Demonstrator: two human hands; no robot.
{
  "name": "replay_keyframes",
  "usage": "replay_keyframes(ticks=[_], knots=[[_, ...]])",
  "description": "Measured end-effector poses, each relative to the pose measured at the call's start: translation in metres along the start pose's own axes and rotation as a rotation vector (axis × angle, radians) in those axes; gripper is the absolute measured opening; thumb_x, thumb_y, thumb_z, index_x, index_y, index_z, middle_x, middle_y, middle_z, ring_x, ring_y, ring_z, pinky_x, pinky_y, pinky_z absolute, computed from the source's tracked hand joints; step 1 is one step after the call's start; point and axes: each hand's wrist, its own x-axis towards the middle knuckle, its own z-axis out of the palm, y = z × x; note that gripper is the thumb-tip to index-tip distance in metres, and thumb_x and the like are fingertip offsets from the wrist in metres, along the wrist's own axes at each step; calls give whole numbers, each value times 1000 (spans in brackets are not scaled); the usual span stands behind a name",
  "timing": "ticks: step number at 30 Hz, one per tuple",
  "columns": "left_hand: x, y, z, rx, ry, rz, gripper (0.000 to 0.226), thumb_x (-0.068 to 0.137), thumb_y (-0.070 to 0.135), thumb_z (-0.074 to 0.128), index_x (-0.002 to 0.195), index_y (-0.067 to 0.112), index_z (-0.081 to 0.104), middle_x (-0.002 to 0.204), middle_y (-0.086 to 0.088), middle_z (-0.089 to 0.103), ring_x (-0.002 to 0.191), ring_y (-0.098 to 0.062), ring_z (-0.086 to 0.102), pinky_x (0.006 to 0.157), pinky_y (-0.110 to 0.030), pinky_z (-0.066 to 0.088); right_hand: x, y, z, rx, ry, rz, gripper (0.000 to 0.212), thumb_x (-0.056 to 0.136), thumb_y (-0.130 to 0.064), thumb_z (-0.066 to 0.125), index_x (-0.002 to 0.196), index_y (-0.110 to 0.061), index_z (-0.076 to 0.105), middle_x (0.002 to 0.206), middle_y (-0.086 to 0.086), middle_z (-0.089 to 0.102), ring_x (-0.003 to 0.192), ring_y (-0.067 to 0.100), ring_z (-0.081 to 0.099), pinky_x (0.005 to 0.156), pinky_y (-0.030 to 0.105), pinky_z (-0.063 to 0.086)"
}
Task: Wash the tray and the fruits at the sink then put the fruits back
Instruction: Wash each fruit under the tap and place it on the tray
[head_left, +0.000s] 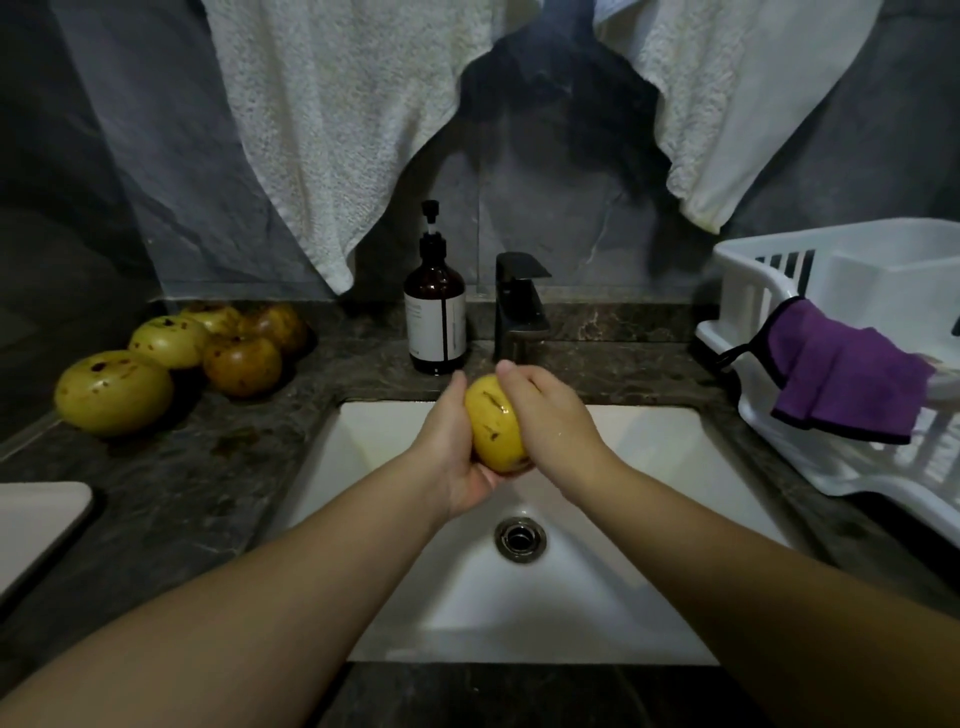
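Note:
Over the white sink (649, 447), just below the black faucet (519, 306), both my hands hold one wet yellow fruit (493, 423) with dark spots. My left hand (452, 447) cups it from underneath and the left side. My right hand (550, 415) wraps over its right side, fingers curled round it. Several more spotted yellow and brownish fruits (171, 358) lie on the dark counter to the left of the sink. A pale tray corner (36, 525) shows at the left edge.
A brown soap pump bottle (435, 317) stands left of the faucet. A white dish rack (852, 364) with a purple cloth (847, 374) draped over it sits on the right counter. White towels (332, 130) hang on the wall behind. The sink drain (519, 538) lies below my hands.

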Motion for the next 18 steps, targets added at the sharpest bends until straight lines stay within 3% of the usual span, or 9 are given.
replay_keyframes(ticks=[2,5,8,11,13,15,18], knots=[[-2,-4,-1,80,40,-59,78,97,77,36,134,15,65,120,-22,73,110,-38,72,98,-55,56,1,2,-2,-110,39,-89,38,94,-61,51,119,-38,68,110,-9,68,101,9,62,82,31,51],[-4,-6,4,99,42,-59,80,88,81,52,128,13,68,118,-21,74,110,-35,72,93,-49,60,2,4,-8,-155,-3,-91,34,101,-51,50,124,-34,70,115,-7,69,107,14,63,91,35,52],[-8,-9,9,122,-11,-21,73,85,72,67,128,13,68,117,-20,75,108,-34,74,91,-48,62,-1,3,-7,-285,21,-236,36,100,-46,45,118,-31,73,109,-13,66,101,10,60,81,25,47],[-8,-11,12,150,-1,59,64,88,63,70,130,14,67,122,-19,74,109,-34,74,96,-49,60,5,-1,-11,-109,28,-76,25,99,-47,46,98,-41,70,98,-17,65,100,12,61,83,31,47],[-5,-8,11,109,42,138,60,90,57,72,132,15,66,124,-18,73,111,-34,73,96,-48,59,5,-2,-10,10,-26,53,24,100,-54,48,107,-40,66,107,-10,66,103,14,62,91,38,51],[-4,-5,7,45,22,122,60,92,58,68,134,16,65,121,-18,75,109,-34,74,91,-49,62,2,-1,-3,-80,-26,-4,40,97,-61,46,126,-38,61,120,-6,63,106,14,59,90,38,51],[-11,-6,3,107,-63,-64,75,85,74,65,131,15,66,112,-18,76,96,-35,77,75,-48,65,2,-1,-3,-244,34,-173,39,96,-53,46,126,-39,66,121,-9,65,108,13,58,91,36,49]])
